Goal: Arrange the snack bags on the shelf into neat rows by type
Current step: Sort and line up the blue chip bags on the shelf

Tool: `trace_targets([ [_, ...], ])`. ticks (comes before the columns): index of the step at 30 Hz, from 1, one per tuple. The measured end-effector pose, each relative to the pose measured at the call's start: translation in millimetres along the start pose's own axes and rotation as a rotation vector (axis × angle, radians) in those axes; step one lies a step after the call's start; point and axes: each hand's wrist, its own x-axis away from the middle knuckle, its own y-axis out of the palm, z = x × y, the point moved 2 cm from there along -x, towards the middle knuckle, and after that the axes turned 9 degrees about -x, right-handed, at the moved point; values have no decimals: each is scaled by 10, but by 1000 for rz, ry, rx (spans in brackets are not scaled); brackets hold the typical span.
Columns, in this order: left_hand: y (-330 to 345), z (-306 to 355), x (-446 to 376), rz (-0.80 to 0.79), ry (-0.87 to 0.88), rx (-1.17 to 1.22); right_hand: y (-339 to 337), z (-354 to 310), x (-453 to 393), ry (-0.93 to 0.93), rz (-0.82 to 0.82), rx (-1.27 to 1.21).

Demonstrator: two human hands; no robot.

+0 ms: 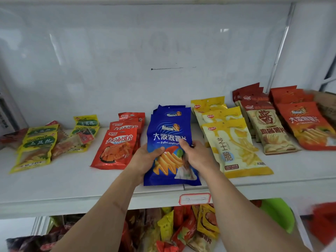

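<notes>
While left hand point(145, 159) and right hand point(195, 155) grip blue bag point(169, 135) at 9 and 3 o'clock edges: light, crinkly, slippery; hold side seams.

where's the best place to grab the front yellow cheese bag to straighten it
Take the yellow bag by its two long side edges near the bottom, coming from the front of the shelf. It lies flat and tilted, its lower end nearest and clear, while its top tucks against the bags behind.

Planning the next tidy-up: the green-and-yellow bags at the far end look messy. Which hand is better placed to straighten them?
The left hand: it grips the blue bag's left edge, nearer the green-and-yellow bags. The right hand would cross over.
</notes>
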Motion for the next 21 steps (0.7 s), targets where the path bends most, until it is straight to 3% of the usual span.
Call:
trace_targets([
  [7, 87, -107, -66, 280, 132, -328, 148, 164, -25, -78, 67, 1],
  [21, 130, -53, -329, 327, 97, -366, 203, 149, -244, -99, 162, 89],
])
